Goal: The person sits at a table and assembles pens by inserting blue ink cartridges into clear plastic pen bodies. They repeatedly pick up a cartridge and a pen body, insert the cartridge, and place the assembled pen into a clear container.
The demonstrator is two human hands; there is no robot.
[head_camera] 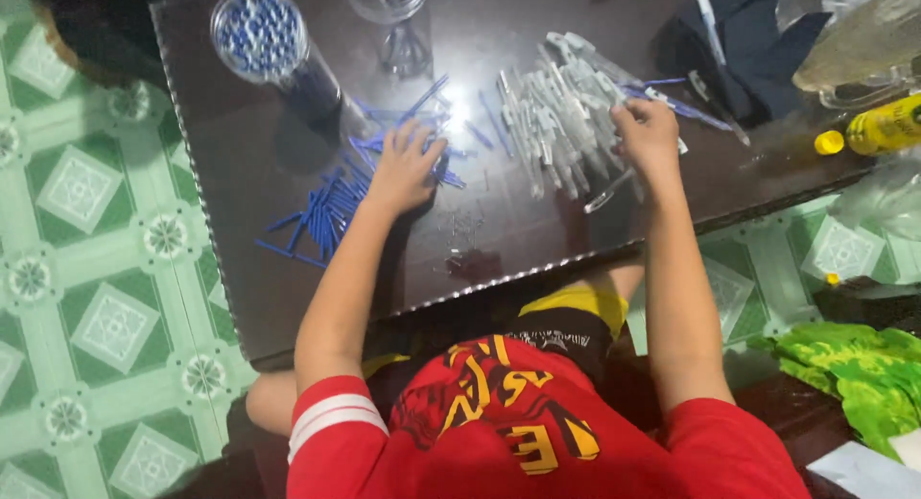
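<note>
The left hand [405, 168] lies flat with spread fingers on a heap of thin blue sticks [331, 206], on the dark worktop [249, 154]. The right hand [650, 134] is curled at the edge of a heap of clear pen barrels [561, 110]; it seems to pinch one, but this is blurred. Between the heaps lie tiny metal parts [462, 232]. A clear jar [261, 34] full of blue caps stands behind the sticks. At far right lies a yellow bottle [887, 125].
</note>
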